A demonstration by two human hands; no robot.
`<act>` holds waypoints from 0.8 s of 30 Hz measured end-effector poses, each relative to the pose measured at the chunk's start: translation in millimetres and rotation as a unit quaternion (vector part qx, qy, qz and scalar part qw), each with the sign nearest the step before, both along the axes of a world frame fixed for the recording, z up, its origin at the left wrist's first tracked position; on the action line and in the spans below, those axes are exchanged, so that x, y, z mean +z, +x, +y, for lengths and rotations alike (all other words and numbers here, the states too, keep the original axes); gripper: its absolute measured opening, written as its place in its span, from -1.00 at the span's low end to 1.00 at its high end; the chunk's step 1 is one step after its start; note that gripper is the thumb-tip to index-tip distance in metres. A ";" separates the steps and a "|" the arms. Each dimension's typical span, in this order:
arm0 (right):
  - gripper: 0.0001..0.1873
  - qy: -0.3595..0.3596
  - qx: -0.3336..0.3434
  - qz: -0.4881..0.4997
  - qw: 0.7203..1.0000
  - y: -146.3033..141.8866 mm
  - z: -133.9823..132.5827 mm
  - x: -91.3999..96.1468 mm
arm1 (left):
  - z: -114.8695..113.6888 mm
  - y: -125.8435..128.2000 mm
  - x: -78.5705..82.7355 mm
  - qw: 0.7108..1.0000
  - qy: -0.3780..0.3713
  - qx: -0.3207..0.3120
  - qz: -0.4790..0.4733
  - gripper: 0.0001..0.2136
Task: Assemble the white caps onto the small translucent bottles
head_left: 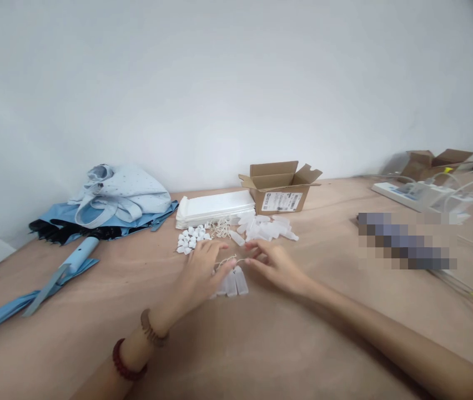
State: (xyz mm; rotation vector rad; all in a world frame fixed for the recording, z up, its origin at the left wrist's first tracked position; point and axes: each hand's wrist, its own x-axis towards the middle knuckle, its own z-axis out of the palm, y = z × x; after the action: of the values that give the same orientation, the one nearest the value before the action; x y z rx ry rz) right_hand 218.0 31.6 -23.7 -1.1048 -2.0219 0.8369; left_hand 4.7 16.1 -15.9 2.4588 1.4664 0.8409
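My left hand (pixel 201 270) and my right hand (pixel 273 264) meet over the wooden table (pixel 261 344). Between their pinched fingertips runs a thin beige string (pixel 229 260). Just below the string lie a few small translucent plastic bottles (pixel 233 282), partly under my left hand. Behind them sit a heap of white caps (pixel 190 240), a tangle of more strings (pixel 221 227) and a pile of clear bottles (pixel 266 227). My left wrist wears two bead bracelets.
A stack of white flat bags (pixel 215 208) and an open cardboard box (pixel 280 186) stand by the wall. A blue umbrella (pixel 70 244) and pale cloth bag (pixel 122 191) lie left. A power strip with cables (pixel 422 194) and another box (pixel 434 161) are at the right.
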 end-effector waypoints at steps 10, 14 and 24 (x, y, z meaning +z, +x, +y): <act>-0.74 0.215 -0.002 -0.396 0.892 -31.4 53.8 20.0 | 85.3 3.7 -2.3 0.994 0.071 0.068 0.046 -0.78; -0.74 0.225 -0.005 -0.414 0.882 -43.0 57.4 16.9 | 102.9 10.3 3.7 0.992 0.080 0.072 0.057 -0.76; -0.77 0.197 -0.057 -0.413 0.887 -52.7 62.9 11.7 | 121.4 22.7 2.2 0.991 0.062 0.114 0.028 -0.85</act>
State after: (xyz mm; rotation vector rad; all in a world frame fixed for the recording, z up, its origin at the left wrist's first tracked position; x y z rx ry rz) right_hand 165.3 94.5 -12.0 -1.4528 -2.5929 -0.1865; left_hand 27.4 137.5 -13.7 2.4506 1.7939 0.9384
